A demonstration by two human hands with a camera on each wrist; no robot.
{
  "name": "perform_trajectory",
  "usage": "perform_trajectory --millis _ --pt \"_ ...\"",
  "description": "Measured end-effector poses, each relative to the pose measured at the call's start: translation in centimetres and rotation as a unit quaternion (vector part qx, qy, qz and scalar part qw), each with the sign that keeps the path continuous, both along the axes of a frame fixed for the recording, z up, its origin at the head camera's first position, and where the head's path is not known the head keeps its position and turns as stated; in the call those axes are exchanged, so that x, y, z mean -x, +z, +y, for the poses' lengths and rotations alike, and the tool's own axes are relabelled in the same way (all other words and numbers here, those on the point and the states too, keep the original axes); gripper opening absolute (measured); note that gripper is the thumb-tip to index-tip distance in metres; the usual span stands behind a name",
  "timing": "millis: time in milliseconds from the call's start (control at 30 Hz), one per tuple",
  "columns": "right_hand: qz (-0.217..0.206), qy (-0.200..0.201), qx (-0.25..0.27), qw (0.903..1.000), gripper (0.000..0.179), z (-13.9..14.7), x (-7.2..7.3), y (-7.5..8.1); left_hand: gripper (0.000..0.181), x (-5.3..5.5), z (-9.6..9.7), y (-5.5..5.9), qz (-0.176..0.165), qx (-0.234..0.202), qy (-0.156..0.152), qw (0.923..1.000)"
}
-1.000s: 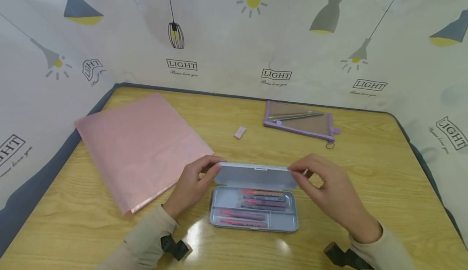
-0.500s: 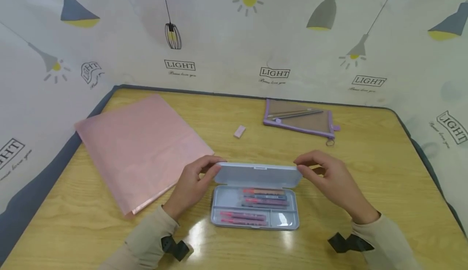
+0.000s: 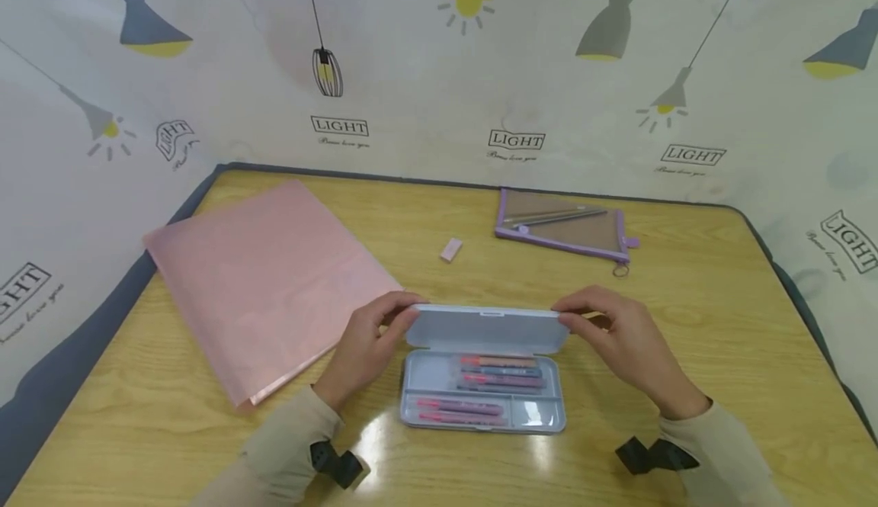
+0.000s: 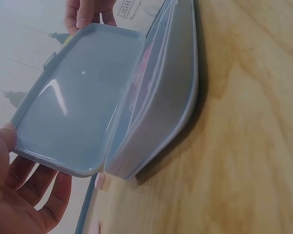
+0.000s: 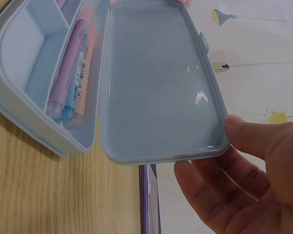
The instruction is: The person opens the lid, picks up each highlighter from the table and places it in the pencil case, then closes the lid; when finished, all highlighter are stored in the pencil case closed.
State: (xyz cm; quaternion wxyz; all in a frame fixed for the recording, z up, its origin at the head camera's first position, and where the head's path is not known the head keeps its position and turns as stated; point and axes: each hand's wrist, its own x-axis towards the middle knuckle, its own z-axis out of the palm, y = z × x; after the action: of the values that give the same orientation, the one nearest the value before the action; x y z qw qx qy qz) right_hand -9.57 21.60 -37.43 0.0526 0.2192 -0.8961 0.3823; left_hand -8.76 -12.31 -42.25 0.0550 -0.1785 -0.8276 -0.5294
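Note:
A pale blue plastic pencil case lies on the table with its hinged lid raised. My left hand pinches the lid's left corner between thumb and fingers. At the opposite corner, my right hand pinches the lid the same way, thumb on the inner face in the right wrist view. Inside the case, several highlighter pens lie in the back compartment, and two pink-purple pens lie in the front one. The small front-right compartment shows its bare, shiny floor.
A large pink folder lies to the left, close to the left hand. Behind the case sits a small pink eraser. A mesh zip pouch with purple edging holds thin pencils near the table's back edge.
My right hand has slid outward to the lid's right corner from a little farther in. The left hand keeps its hold, and the lid stays raised.

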Motion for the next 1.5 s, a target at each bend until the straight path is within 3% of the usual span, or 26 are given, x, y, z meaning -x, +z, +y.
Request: perform_trajectory --millis 233,367,467,600,733,867,1000,1100,1200,1233,1367,1500 --pt "0.008 -0.021 0.009 0.9997 0.015 0.6 0.1 -0.4 0.021 1.0 0.8 -0.1 0.007 0.001 0.007 1.0000" --pt "0.002 -0.027 0.000 0.9996 0.013 0.6 -0.6 -0.4 0.020 0.8 0.7 0.0 0.003 0.007 -0.001 1.0000" --pt "-0.006 -0.025 -0.010 0.9996 0.014 0.7 -1.3 -0.2 0.020 0.3 0.3 0.2 -0.004 0.007 -0.035 0.9994" --pt "-0.011 0.001 -0.032 0.9994 0.019 0.9 -2.6 0.0 0.019 -0.4 -0.5 0.6 0.004 0.005 -0.106 0.9944" --pt "0.027 0.038 -0.075 0.9961 0.029 1.0 -4.0 0.0 0.020 -1.1 -1.1 0.5 0.046 0.029 -0.164 0.9850" --pt "0.100 0.072 -0.128 0.9841 0.041 0.3 -5.5 -0.8 0.026 -2.2 -1.4 0.1 0.122 0.110 -0.191 0.9678" --pt "0.152 0.094 -0.202 0.9631 0.033 -1.0 -7.0 -2.4 0.037 -3.3 -1.6 -0.2 0.219 0.216 -0.192 0.9318" --pt "0.167 0.104 -0.249 0.9485 0.033 -2.3 -7.9 -3.3 0.043 -3.9 -1.6 -0.4 0.276 0.270 -0.186 0.9036" --pt "0.178 0.104 -0.275 0.9391 0.041 -3.4 -8.3 -3.8 0.043 -4.3 -1.6 -0.6 0.300 0.308 -0.173 0.8863" --pt "0.177 0.102 -0.278 0.9387 0.048 -3.7 -8.4 -3.8 0.042 -4.4 -1.7 -0.7 0.303 0.315 -0.169 0.8832" --pt "0.183 0.098 -0.280 0.9374 0.045 -4.2 -8.6 -4.1 0.039 -4.6 -1.9 -0.9 0.307 0.337 -0.160 0.8755" --pt "0.195 0.100 -0.280 0.9347 0.039 -4.5 -8.5 -4.4 0.036 -4.5 -2.1 -1.1 0.312 0.336 -0.162 0.8738"
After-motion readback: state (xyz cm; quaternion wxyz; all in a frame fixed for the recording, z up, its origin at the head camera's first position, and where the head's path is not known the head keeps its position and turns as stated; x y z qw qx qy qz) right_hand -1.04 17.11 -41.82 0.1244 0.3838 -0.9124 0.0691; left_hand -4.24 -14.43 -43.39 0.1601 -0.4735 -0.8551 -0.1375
